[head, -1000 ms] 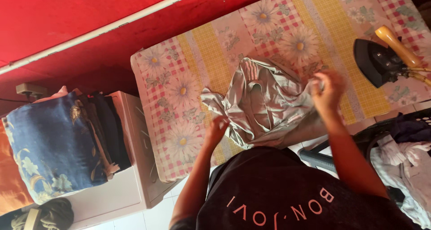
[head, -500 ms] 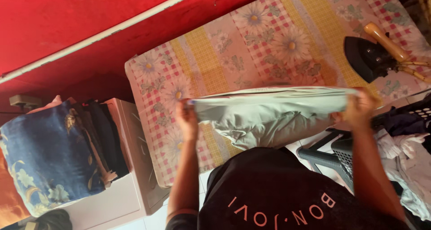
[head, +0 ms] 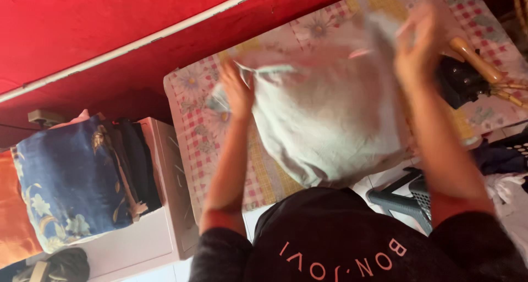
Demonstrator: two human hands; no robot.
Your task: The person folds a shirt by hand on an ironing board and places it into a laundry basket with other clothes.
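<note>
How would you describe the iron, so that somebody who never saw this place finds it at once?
Start at the table with the floral checked cloth below the red wall. Go to its right end, just past the right hand, which holds up the pale grey garment together with the left hand. There lies the iron: the only black, hard thing on the cloth, with a light wooden handle.

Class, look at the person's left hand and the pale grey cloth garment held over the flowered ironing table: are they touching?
Touching. The head view shows the left hand closed on the pale grey cloth garment's upper left edge, fingers overlapping the fabric, though blurred.
</note>
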